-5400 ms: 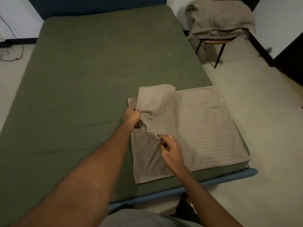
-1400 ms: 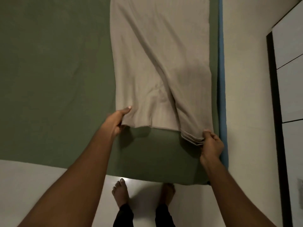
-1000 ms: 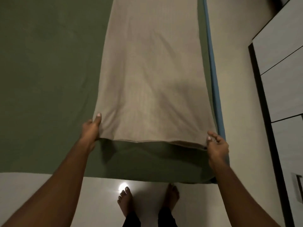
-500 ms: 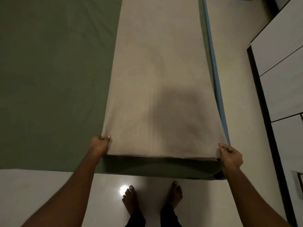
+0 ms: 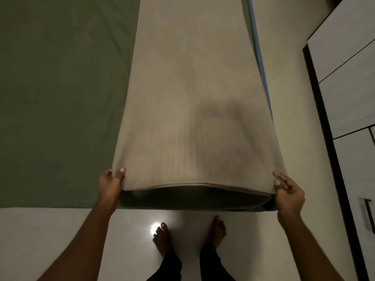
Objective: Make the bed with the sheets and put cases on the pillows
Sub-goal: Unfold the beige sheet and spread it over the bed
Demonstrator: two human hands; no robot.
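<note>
Nearest the camera, two bare feet [image 5: 162, 238] stand on a pale floor [image 5: 50, 230], toes pointing toward the bed, with dark trouser legs above them. A round glare spot [image 5: 154, 228] lies on the floor just beside the left foot. Both forearms reach forward, well apart. The left hand [image 5: 110, 184] grips the near left corner of the beige sheet [image 5: 192, 118], thumb on top and fingers curled beneath the cloth. The right hand [image 5: 289, 192] pinches the near right corner between thumb and forefinger; its other fingers are curled in loosely. Between the hands the sheet's near edge is raised off the bed and runs in a shallow arc, showing more than one layer of cloth at the hem, with dark shadow under it. Beyond the hands the sheet runs away from the camera as a long folded strip laid along the right side of the bed [image 5: 60, 88], which is covered in green cloth with faint creases. A soft shadow falls on the strip's near right part. The strip overlaps the right edge of the bed at the near end; farther off, a blue frame [image 5: 259, 57] shows just beside it. At far right stands a white wardrobe [image 5: 349, 78] with dark trim and a bar handle [image 5: 368, 216].
</note>
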